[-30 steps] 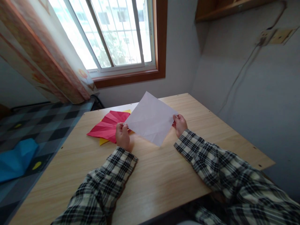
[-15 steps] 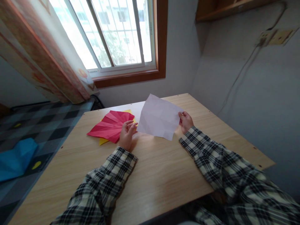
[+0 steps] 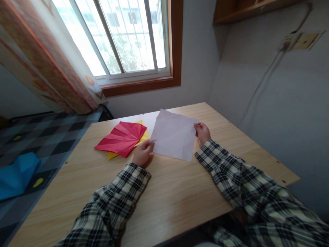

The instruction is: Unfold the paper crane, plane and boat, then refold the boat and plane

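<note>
Head view: one sheet of white paper (image 3: 174,135), creased, is held between the two hands above the far half of the wooden table (image 3: 180,192), tilted with its near edge low over the tabletop. The left hand (image 3: 143,154) pinches the sheet's left corner, fingers closed on the paper edge, and its heel is down at the tabletop. The right hand (image 3: 202,133) grips the sheet's right edge near the upper corner, fingers curled on it; whether this hand touches the table cannot be told. The sheet spans the gap between both hands, so each hand sits at an opposite side of it. Just left of the left hand, one red pleated paper (image 3: 122,138) lies flat on the table, on top of one yellow paper (image 3: 142,135) whose edges show beneath it. Count: white sheets, one; red papers, one; yellow papers, one; hands, two, both in plaid sleeves. One blue cloth-like item (image 3: 16,175) lies on the checked floor, well apart from the table.
</note>
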`<control>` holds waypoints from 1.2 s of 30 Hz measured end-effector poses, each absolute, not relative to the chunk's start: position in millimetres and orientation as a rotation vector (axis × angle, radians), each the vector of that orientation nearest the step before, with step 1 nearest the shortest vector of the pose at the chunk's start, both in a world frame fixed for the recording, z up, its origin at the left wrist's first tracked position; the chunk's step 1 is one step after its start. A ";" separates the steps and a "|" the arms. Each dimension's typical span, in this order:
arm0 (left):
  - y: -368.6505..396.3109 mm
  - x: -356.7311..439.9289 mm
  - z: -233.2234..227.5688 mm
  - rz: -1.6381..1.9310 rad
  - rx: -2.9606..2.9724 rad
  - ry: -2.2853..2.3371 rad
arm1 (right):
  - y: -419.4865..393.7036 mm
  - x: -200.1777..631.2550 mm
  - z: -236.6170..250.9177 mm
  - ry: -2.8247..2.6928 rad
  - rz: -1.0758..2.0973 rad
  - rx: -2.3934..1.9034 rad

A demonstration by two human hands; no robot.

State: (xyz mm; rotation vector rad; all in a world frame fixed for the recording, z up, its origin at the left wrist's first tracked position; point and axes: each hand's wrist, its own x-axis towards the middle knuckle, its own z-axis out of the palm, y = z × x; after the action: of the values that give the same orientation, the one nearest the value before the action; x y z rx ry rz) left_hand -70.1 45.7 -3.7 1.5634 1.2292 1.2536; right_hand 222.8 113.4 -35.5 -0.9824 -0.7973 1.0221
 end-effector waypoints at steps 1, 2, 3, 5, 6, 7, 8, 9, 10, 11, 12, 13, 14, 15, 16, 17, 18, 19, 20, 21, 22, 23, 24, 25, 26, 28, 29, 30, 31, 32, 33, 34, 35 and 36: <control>45.4 -70.1 -3.5 1.248 1.561 1.223 | 113.9 223.4 -35.9 -0.794 1.018 -0.989; 45.2 -70.0 -3.7 1.242 1.551 1.217 | 114.0 223.8 -35.7 -0.785 1.023 -0.996; 45.0 -70.0 -4.4 1.240 1.526 1.211 | 113.7 223.9 -34.8 -0.770 1.042 -1.001; 44.9 -70.3 -6.9 1.256 1.429 1.203 | 111.4 222.7 -31.4 -0.742 1.107 -0.990; 45.1 -70.5 -8.4 1.279 1.364 1.203 | 109.6 221.6 -29.1 -0.743 1.151 -0.977; 45.3 -70.7 -9.8 1.303 1.300 1.207 | 107.3 220.0 -26.8 -0.760 1.191 -0.952; 45.5 -70.9 -11.1 1.328 1.243 1.212 | 104.7 218.1 -24.7 -0.805 1.236 -0.930; 45.8 -70.9 -12.0 1.349 1.196 1.216 | 102.1 215.9 -23.1 -0.857 1.280 -0.924; 46.2 -70.8 -12.7 1.370 1.159 1.218 | 99.7 213.7 -22.2 -0.898 1.330 -0.923; 46.7 -70.5 -13.1 1.387 1.127 1.218 | 97.5 211.6 -22.0 -0.937 1.379 -0.925; 47.3 -70.2 -13.5 1.401 1.097 1.216 | 95.6 209.5 -22.5 -0.980 1.414 -0.922; 48.0 -69.9 -13.8 1.416 1.065 1.213 | 94.2 207.8 -23.8 -1.034 1.437 -0.920; 48.8 -69.6 -14.2 1.429 1.035 1.208 | 93.3 206.3 -25.6 -1.093 1.451 -0.926; 49.7 -69.5 -14.8 1.441 1.007 1.204 | 92.6 205.0 -27.7 -1.156 1.457 -0.932; 50.7 -69.5 -15.7 1.454 0.986 1.198 | 92.3 204.0 -30.0 -1.216 1.458 -0.937; 51.8 -69.7 -16.7 1.463 0.973 1.191 | 92.2 203.2 -32.3 -1.266 1.457 -0.938; 52.7 -70.0 -17.8 1.472 0.968 1.185 | 92.4 202.6 -34.4 -1.298 1.460 -0.925; 53.5 -70.2 -18.9 1.476 0.970 1.180 | 92.9 202.2 -36.3 -1.317 1.464 -0.910; 54.0 -70.4 -19.7 1.477 0.977 1.177 | 93.6 202.1 -38.1 -1.326 1.471 -0.896; 54.2 -70.5 -20.3 1.474 0.986 1.175 | 94.6 202.3 -39.6 -1.326 1.478 -0.884; 54.2 -70.3 -20.4 1.470 0.994 1.171 | 95.7 202.8 -41.0 -1.324 1.481 -0.880; 53.9 -70.0 -20.1 1.468 0.997 1.165 | 96.9 203.5 -42.2 -1.320 1.481 -0.881; 53.3 -69.4 -19.4 1.465 0.996 1.155 | 98.1 204.4 -43.1 -1.313 1.479 -0.882; 52.7 -68.7 -18.5 1.459 0.993 1.145 | 99.0 205.3 -43.6 -1.304 1.477 -0.882; 52.0 -68.0 -17.3 1.454 0.988 1.134 | 99.6 206.2 -43.6 -1.294 1.473 -0.880; 50.7 -66.8 -15.0 1.448 0.979 1.121 | 99.7 207.4 -42.2 -1.277 1.471 -0.875; 50.1 -66.3 -14.0 1.448 0.977 1.116 | 99.2 207.8 -40.9 -1.270 1.473 -0.871; 49.7 -66.0 -13.1 1.450 0.977 1.113 | 98.6 208.1 -39.3 -1.266 1.479 -0.866; 49.2 -65.9 -12.3 1.451 0.979 1.109 | 97.9 208.2 -37.8 -1.261 1.488 -0.861; 48.8 -65.8 -11.6 1.450 0.986 1.106 | 97.3 208.4 -36.3 -1.253 1.497 -0.857; 48.4 -66.0 -10.7 1.446 1.001 1.109 | 96.8 208.4 -35.1 -1.242 1.507 -0.853; 48.0 -66.4 -9.5 1.445 1.031 1.118 | 96.4 208.5 -34.2 -1.228 1.516 -0.853; 47.6 -67.2 -7.9 1.451 1.077 1.136 | 96.1 208.5 -33.6 -1.215 1.524 -0.858; 47.3 -68.4 -5.8 1.464 1.138 1.162 | 95.9 208.5 -33.0 -1.206 1.530 -0.865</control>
State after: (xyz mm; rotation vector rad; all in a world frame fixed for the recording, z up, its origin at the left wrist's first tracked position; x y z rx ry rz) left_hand -68.4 47.3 -5.8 1.1381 1.1615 1.4642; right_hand 208.5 95.9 -33.0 -0.8645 -1.2058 1.5298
